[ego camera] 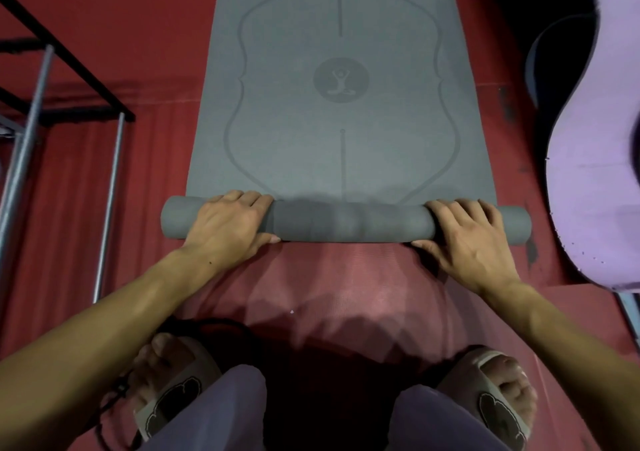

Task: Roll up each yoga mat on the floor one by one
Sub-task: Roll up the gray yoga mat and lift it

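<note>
A grey yoga mat (341,111) with an embossed outline and a round figure emblem stretches away from me on the red floor. Its near end is wound into a roll (346,222) lying crosswise in front of me. My left hand (228,224) lies over the left part of the roll, fingers draped over the top and thumb at its near side. My right hand (465,234) lies the same way over the right part. Both short ends of the roll stick out past my hands.
A purple mat (595,180) lies curved at the right edge. A metal rack (110,187) with thin legs stands at the left. A pink mat (346,288) lies under the roll, toward my feet in sandals (173,391). A dark cord (114,402) trails by my left foot.
</note>
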`<state>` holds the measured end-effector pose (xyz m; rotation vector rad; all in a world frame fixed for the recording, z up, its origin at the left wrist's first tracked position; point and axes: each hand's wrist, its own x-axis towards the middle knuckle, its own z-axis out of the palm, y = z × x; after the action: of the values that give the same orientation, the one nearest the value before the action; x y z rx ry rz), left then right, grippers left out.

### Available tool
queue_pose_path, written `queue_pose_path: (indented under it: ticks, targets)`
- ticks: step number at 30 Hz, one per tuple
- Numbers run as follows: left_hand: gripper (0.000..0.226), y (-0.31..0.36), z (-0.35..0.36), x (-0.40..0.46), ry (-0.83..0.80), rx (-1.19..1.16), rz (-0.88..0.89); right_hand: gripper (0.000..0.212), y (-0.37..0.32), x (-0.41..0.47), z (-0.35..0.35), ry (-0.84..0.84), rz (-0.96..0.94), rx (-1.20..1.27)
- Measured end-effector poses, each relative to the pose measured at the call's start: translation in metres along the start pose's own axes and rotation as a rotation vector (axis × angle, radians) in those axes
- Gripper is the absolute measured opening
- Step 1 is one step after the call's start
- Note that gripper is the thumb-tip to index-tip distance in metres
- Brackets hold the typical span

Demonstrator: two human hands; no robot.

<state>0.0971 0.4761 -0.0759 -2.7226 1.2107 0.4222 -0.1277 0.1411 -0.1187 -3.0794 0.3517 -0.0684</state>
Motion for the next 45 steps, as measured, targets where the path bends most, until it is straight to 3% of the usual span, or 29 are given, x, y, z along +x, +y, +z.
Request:
queue_pose_path:
  ticks: [6,14,16,22,30,35,41,45]
  targets:
    - [0.073,-0.013,-0.006,0.000,-0.131,-0.111,0.044,0.075,0.009,0.000,-0.012,-0.157,-0.051,0.068]
    - [0.078,-0.021,-0.003,-0.021,-0.467,-0.155,0.156,0.098,0.007,-0.027,-0.019,-0.596,-0.018,0.224]
    - [0.080,-0.020,-0.001,-0.024,-0.466,-0.180,0.150,0.101,0.006,-0.028,-0.022,-0.620,0.003,0.242]
    - [0.059,-0.028,0.008,-0.021,-0.319,-0.422,0.063,0.093,0.009,-0.006,-0.025,-0.738,0.068,0.285]
    - [0.039,-0.016,0.002,-0.011,-0.072,-0.415,-0.008,0.057,0.000,0.005,-0.027,-0.437,0.201,0.354]
    - [0.024,-0.007,-0.004,-0.015,0.002,-0.302,-0.018,0.026,-0.019,0.002,-0.030,-0.328,0.245,0.379]
    - [0.022,-0.003,-0.005,-0.024,0.044,-0.250,0.000,0.014,-0.025,-0.002,-0.034,-0.270,0.200,0.369]
    - [0.043,0.003,0.003,-0.032,0.127,-0.227,0.010,0.016,-0.036,-0.012,-0.036,-0.160,0.181,0.256]
